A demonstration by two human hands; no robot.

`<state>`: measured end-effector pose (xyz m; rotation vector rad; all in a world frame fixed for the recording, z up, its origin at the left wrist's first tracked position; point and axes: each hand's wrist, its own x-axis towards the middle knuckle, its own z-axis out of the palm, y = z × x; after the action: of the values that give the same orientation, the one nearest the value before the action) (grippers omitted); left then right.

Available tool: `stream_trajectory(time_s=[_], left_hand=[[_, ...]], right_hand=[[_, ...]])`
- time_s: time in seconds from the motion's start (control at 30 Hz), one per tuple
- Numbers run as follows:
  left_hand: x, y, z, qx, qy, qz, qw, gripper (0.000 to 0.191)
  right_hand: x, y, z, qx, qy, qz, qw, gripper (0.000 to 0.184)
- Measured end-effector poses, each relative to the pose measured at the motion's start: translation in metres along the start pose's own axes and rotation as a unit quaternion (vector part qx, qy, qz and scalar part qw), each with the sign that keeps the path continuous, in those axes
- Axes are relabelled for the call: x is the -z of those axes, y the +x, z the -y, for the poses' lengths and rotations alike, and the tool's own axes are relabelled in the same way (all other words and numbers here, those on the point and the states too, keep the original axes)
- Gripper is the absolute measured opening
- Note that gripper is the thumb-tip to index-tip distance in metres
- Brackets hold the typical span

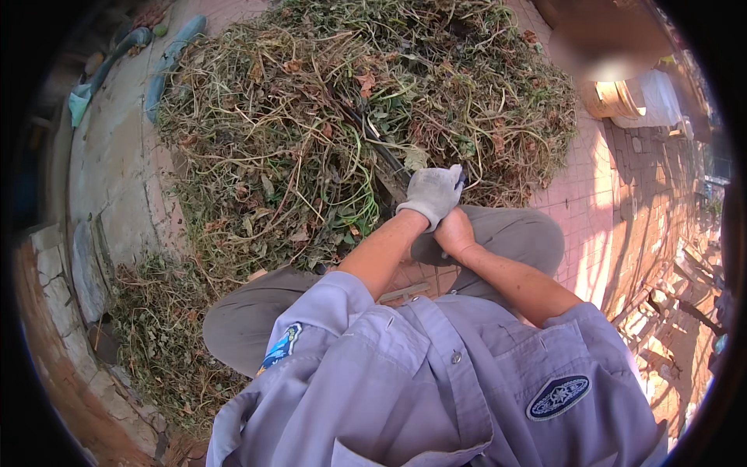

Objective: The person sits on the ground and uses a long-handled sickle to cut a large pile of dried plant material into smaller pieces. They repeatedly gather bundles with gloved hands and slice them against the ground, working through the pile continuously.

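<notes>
My left hand [435, 190] wears a pale grey knit glove. It is closed around a dark handle-like piece [462, 178], of which only a bit shows. Just below it, against the gloved wrist, is my bare right hand [455, 231] with its fingers curled. A small grey tip [444, 255] shows under that hand, but what it belongs to is hidden. A long dark metal bar [385, 153] runs from the plant heap to the glove, beside a wooden piece [392, 184]. Cut green and dried vines with leaves [262, 134] are piled around the bar.
A smaller vine heap [169, 333] lies at my left. Long green gourds [169, 64] rest at the upper left, near a stone ledge [108, 163]. A yellowish bucket [613, 99] and a white container [653, 102] stand at the upper right on pink paving [583, 216].
</notes>
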<state>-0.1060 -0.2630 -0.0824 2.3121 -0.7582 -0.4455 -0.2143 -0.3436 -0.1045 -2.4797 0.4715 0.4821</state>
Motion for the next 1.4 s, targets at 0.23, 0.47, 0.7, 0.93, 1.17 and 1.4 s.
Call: stream_trajectory(time_s=[0.23,0.47,0.7,0.93,1.17,1.4], left_hand=[[0.029,-0.015,-0.023,0.020,-0.006,-0.062,0.998,0.026],[0.008,-0.013,0.003,0.007,0.054,0.071,0.996,0.023],[-0.013,-0.007,0.018,-0.022,0.000,0.034,0.999,0.025],[0.050,-0.046,0.030,-0.062,0.021,-0.189,0.980,0.038],[0.108,0.015,0.073,0.157,0.202,-0.263,0.930,0.090],[0.171,0.092,0.120,0.285,0.167,0.025,0.943,0.108]], right_hand=[[0.037,-0.013,0.023,0.084,0.119,0.043,0.988,0.035],[-0.004,0.000,0.003,0.072,0.095,0.040,0.992,0.025],[-0.032,0.015,-0.016,-0.040,0.041,0.044,0.997,0.026],[0.045,0.012,0.026,0.029,0.006,0.176,0.984,0.057],[0.118,0.092,0.079,0.319,0.033,-0.083,0.944,0.061],[0.103,0.236,0.127,0.217,-0.097,-0.041,0.970,0.115]])
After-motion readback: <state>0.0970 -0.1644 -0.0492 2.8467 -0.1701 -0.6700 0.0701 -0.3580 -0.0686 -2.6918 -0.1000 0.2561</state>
